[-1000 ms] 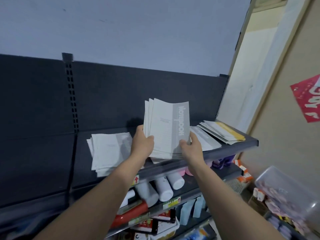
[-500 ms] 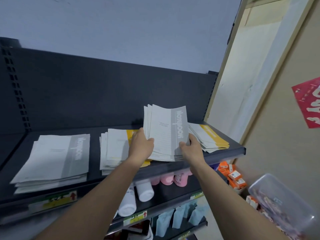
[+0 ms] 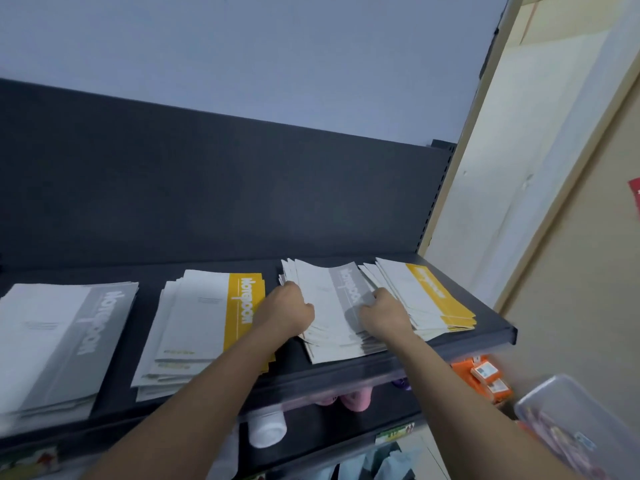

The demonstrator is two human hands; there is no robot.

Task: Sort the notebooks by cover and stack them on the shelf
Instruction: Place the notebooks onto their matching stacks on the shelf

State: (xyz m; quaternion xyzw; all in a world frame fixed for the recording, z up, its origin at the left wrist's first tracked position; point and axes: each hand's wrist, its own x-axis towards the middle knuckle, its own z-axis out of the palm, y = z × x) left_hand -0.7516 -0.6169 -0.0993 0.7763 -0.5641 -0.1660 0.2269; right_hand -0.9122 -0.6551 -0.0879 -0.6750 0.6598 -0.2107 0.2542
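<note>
Several notebook stacks lie along the dark top shelf [image 3: 450, 344]. The grey-band stack [image 3: 332, 306] lies flat between my hands. My left hand [image 3: 284, 311] grips its left edge with curled fingers, and my right hand [image 3: 382, 313] grips its right edge. A yellow-band stack [image 3: 422, 296] sits just right of it, partly under my right hand's side. Another yellow-band stack [image 3: 204, 323] lies left of my left arm. A second grey-band stack [image 3: 59, 341] rests at the far left.
The shelf's dark back panel [image 3: 207, 188] rises behind the stacks. Lower shelves hold white bottles [image 3: 266, 429], pink items [image 3: 353, 398] and orange boxes [image 3: 485, 375]. A clear plastic bin [image 3: 581, 424] stands at the lower right, beside a beige wall.
The grey-band stack, held upright between both hands before, now lies flat on the shelf. The camera view has swung left, showing more stacks.
</note>
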